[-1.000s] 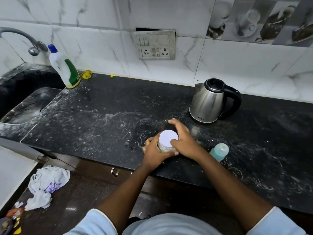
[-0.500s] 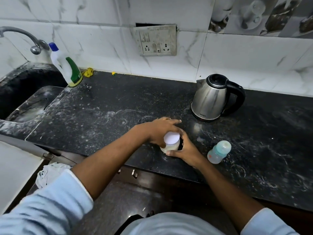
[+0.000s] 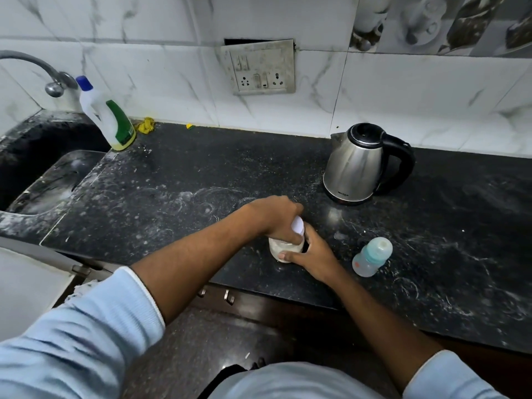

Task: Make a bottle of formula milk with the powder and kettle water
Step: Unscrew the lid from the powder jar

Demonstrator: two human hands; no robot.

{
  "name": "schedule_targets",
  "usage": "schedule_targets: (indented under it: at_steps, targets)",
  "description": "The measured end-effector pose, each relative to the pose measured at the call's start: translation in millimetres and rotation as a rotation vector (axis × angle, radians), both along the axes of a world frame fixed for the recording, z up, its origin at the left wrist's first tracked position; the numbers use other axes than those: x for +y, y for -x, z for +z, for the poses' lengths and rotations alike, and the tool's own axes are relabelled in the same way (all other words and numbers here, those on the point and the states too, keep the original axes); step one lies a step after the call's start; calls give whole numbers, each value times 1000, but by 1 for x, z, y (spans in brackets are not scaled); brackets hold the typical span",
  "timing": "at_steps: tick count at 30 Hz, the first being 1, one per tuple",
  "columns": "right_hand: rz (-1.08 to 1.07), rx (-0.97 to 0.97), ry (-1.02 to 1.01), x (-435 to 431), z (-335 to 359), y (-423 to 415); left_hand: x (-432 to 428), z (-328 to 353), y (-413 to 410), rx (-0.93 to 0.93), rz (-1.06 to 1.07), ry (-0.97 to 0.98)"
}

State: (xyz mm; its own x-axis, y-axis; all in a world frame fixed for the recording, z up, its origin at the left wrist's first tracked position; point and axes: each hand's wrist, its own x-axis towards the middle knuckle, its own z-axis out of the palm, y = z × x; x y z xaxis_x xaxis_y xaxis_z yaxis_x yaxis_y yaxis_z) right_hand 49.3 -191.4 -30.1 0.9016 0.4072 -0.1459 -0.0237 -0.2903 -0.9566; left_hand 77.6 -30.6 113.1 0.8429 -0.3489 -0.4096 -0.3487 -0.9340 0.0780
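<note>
Both grips on powder jar (image 3: 285, 249)

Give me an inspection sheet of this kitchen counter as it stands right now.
Surface: black stone counter, streaked with white powdery smears.
Job's things: powder jar with a white lid, upright near the front edge; steel kettle, lid shut, at the back right; baby bottle, capped, right of the jar.
Clutter: detergent bottle by the sink; yellow scraps at the wall.
Grippers: left hand clamped over the lid; right hand gripping the jar's body.
Cables: nothing seen; the kettle shows no cord.
Surroundings: marble-look tiles, a switch and socket plate, a tap.
</note>
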Motion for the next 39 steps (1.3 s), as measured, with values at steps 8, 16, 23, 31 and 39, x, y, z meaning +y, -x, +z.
schedule_targets:
  at_steps: [8,16,23,31,39]
  targets:
    - [-22,-28,-1,0,-6,-1,82,3,17,34,625,1133]
    - [-17,-28,-15,1,-9,-1,117,-92,88,-253,925,1189]
    - [-8,-25,1,1,-8,-1,123,-135,93,-288,851,699]
    - [2,-40,-14,1,-6,-1,122,-141,94,-275,772,540]
    - [-8,-12,-1,2,0,3,117,-126,87,-170,693,560]
